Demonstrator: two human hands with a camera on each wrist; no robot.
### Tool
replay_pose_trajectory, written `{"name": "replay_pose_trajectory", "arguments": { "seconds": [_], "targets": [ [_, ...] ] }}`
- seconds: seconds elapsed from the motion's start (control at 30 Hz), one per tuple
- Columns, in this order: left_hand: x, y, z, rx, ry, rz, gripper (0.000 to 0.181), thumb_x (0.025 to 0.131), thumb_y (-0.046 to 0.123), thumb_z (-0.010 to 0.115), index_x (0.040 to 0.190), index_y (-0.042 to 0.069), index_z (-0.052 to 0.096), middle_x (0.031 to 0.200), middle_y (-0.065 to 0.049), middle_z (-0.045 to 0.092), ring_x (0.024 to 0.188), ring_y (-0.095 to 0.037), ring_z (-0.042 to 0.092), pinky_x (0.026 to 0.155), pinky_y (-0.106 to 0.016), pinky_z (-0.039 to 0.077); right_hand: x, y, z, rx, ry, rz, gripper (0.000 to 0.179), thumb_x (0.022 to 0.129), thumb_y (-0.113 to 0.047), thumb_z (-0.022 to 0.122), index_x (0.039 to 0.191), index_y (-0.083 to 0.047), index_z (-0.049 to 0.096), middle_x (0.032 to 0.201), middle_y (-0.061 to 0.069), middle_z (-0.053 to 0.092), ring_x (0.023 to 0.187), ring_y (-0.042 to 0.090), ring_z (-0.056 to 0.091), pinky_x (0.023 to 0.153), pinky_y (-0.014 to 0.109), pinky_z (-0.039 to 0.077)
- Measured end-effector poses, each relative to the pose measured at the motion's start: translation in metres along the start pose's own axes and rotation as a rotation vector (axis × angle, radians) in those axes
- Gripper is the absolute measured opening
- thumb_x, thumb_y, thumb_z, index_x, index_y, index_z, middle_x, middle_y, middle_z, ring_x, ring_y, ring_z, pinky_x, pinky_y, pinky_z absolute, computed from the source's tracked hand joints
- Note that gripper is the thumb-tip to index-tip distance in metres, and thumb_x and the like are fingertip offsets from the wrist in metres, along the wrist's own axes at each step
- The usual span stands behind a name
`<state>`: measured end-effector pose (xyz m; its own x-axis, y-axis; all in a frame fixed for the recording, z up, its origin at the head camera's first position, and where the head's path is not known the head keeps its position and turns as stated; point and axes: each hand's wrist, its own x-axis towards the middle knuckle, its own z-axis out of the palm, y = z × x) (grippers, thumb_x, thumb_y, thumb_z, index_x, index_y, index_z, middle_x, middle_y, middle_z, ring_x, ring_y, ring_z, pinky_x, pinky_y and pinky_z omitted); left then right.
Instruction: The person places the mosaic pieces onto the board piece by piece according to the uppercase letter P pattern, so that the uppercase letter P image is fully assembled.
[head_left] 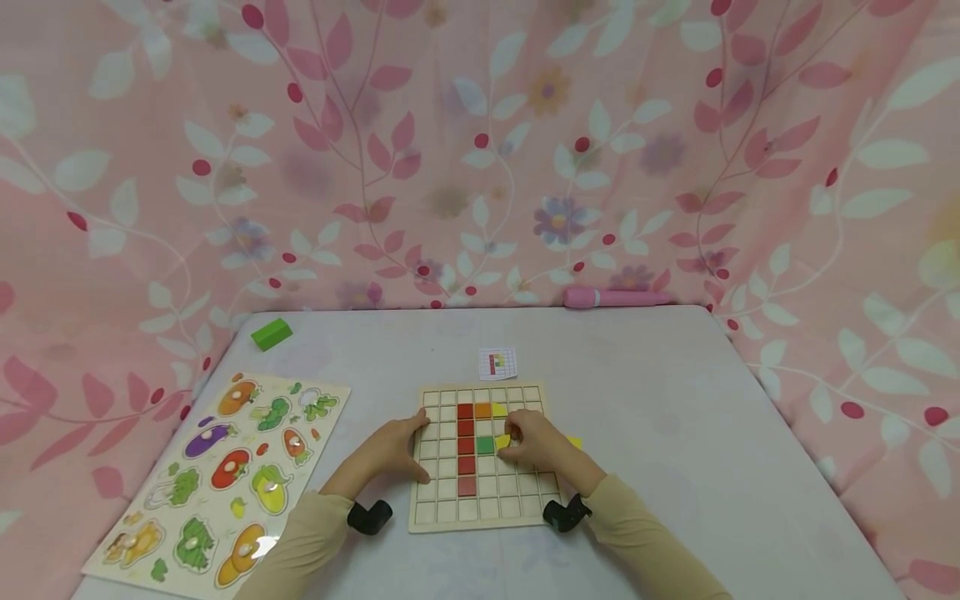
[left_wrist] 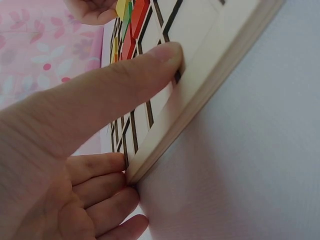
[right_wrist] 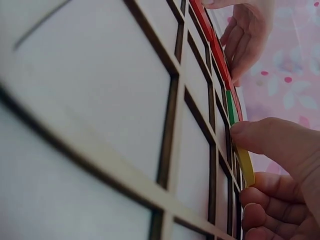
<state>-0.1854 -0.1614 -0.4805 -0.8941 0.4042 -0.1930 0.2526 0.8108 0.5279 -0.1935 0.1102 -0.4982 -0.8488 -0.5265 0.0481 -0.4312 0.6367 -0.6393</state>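
A wooden grid board lies on the table, holding a column of red tiles. An orange tile and a yellow tile with a slanted edge continue the top row; a green tile sits beside the column's middle. My right hand pinches another yellow tile between thumb and fingers, just right of the green one. At the board's left edge, my left hand rests with its thumb on the surface and its other fingers touching the side.
Behind the board lies a small printed pattern card. More yellow shows past the board's right edge, partly behind my right hand. A vegetable puzzle board lies left, a green block back left, a pink pen-like object at the far edge.
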Motion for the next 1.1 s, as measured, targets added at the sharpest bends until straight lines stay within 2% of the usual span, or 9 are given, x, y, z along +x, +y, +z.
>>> {"name": "replay_pose_trajectory", "arguments": {
  "seconds": [0.37,0.8,1.1],
  "targets": [
    [0.0014,0.0008,-0.0012,0.016,0.005,0.003,0.101,0.051,0.029,0.087,0.134,-0.001,0.038,0.132,-0.019,0.041,0.118,-0.034,0.039,0.095,-0.044,0.032,0.0020,-0.0009,-0.0001,-0.011,-0.003,0.056,0.026,0.074,-0.026,0.074,0.076,-0.010,0.054,0.068,-0.003,0.048,0.061,0.010,0.043,0.053,0.024,0.039],
    [0.0005,0.0004,-0.0010,0.005,0.000,0.001,0.101,0.051,0.028,0.087,0.134,-0.002,0.037,0.133,-0.018,0.040,0.119,-0.034,0.038,0.095,-0.044,0.032,0.0043,-0.0025,-0.0016,0.020,-0.041,0.034,0.022,0.075,-0.020,0.074,0.078,-0.008,0.056,0.067,-0.003,0.046,0.062,0.010,0.042,0.054,0.024,0.038],
    [0.0004,-0.0011,0.0010,-0.010,0.002,-0.016,0.101,0.051,0.028,0.087,0.135,0.000,0.037,0.134,-0.017,0.039,0.119,-0.034,0.038,0.095,-0.044,0.032,0.0021,-0.0014,-0.0025,0.022,-0.054,0.018,0.023,0.074,-0.015,0.074,0.089,-0.002,0.061,0.070,-0.002,0.048,0.065,0.012,0.043,0.058,0.024,0.040]
  ]
}}
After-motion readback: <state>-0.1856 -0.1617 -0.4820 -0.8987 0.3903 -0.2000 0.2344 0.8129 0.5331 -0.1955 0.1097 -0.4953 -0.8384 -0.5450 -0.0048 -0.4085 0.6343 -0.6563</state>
